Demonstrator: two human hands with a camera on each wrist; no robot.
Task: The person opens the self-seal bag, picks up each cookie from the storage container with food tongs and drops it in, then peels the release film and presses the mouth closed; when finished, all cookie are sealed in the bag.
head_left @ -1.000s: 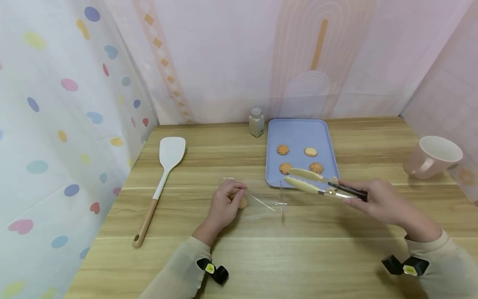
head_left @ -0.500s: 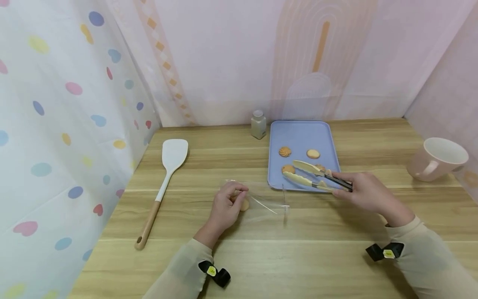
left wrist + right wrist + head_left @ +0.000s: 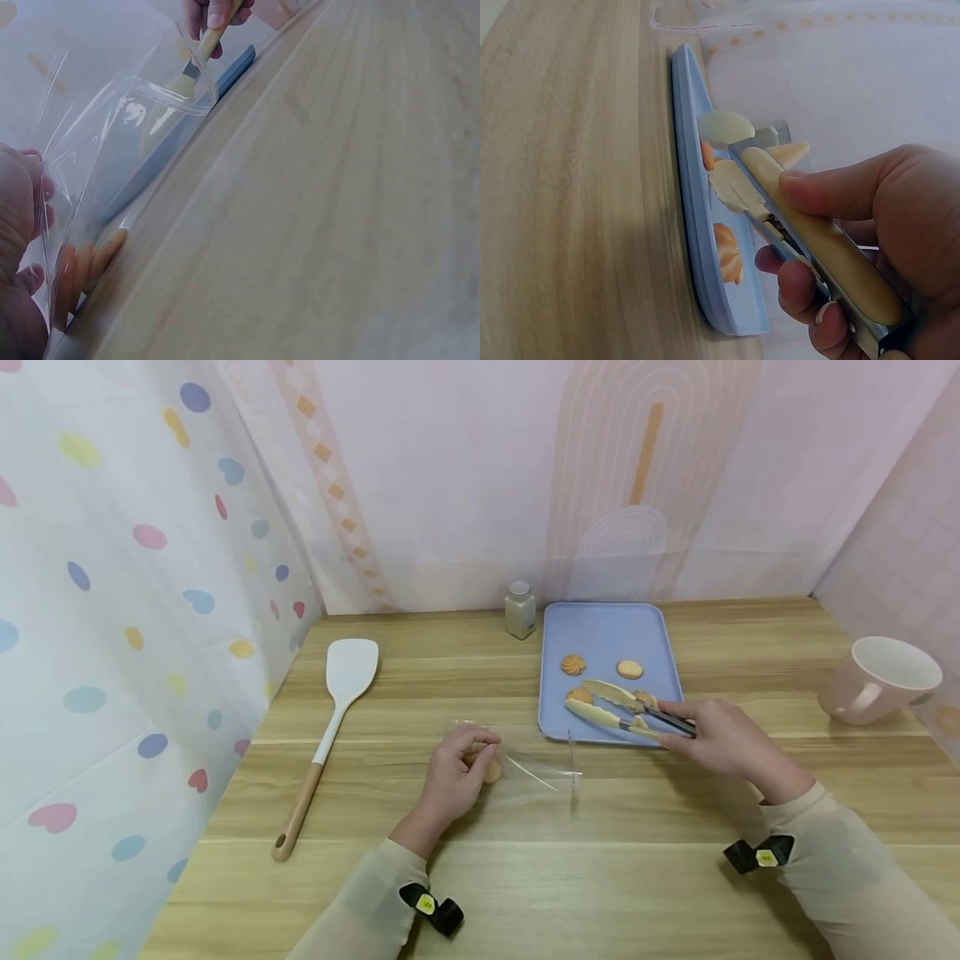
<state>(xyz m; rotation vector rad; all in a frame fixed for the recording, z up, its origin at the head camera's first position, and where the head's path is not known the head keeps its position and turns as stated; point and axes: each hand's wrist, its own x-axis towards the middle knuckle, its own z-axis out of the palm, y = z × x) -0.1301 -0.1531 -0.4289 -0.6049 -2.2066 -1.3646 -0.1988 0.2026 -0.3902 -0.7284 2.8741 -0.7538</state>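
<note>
My left hand (image 3: 453, 768) pinches the upper edge of a clear plastic bag (image 3: 536, 768) lying on the table. Several cookies (image 3: 90, 262) stand close together inside it, as the left wrist view shows. With my right hand (image 3: 723, 739) I grip a pair of tongs (image 3: 596, 714) with cream tips. The spread tips are at either side of a round speckled cookie (image 3: 580, 695) on the blue tray (image 3: 600, 627). Also on the tray are a swirled cookie (image 3: 573, 664), a pale oval cookie (image 3: 629, 669) and a ridged cookie (image 3: 727, 253), partly hidden by the tongs in the head view.
A white spatula (image 3: 351, 672) with a wooden handle lies at the left. Behind the bag stands a small glass jar (image 3: 520, 610), left of the tray. A pink mug (image 3: 873, 685) is at the right edge. Patterned cloths (image 3: 450, 485) hang around the table.
My right hand has moved left and lowered the tongs from above the tray's front edge to around the speckled cookie. My left hand keeps its hold on the bag.
</note>
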